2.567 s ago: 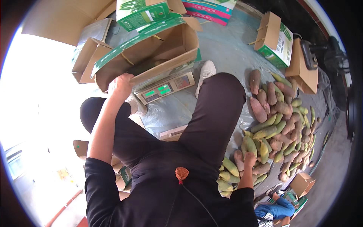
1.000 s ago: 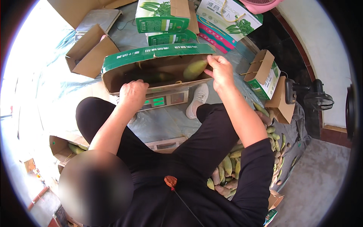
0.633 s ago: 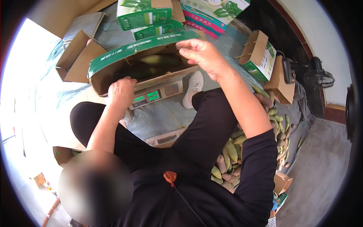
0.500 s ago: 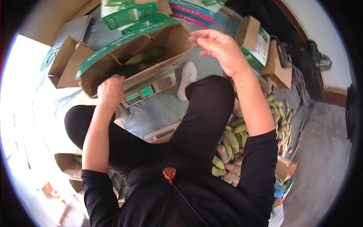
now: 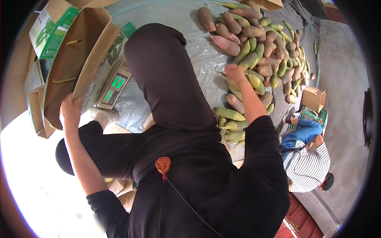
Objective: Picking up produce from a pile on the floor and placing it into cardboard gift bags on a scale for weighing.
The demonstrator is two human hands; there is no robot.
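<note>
My left hand [image 5: 70,113] grips the near edge of an open cardboard box [image 5: 92,63], fingers inside the wall. The box rests on a digital scale [image 5: 104,104] with a lit green display; its contents are hidden from this angle. To the right, my right hand [image 5: 235,74] is over a pile of long green vegetables [image 5: 248,61] mixed with reddish-brown tubers [image 5: 225,45]. It is blurred and its fingers are hard to make out, so whether it holds one of them does not show.
A green-and-white carton [image 5: 53,29] stands beyond the box. Clear plastic sheeting [image 5: 186,27] covers the floor. At right, a person in a striped top [image 5: 307,168] bends near a small cardboard box [image 5: 313,99].
My view has swung to the right. My right hand has left the box's right end and moved over the vegetable pile. My left hand stays on the box's edge.
</note>
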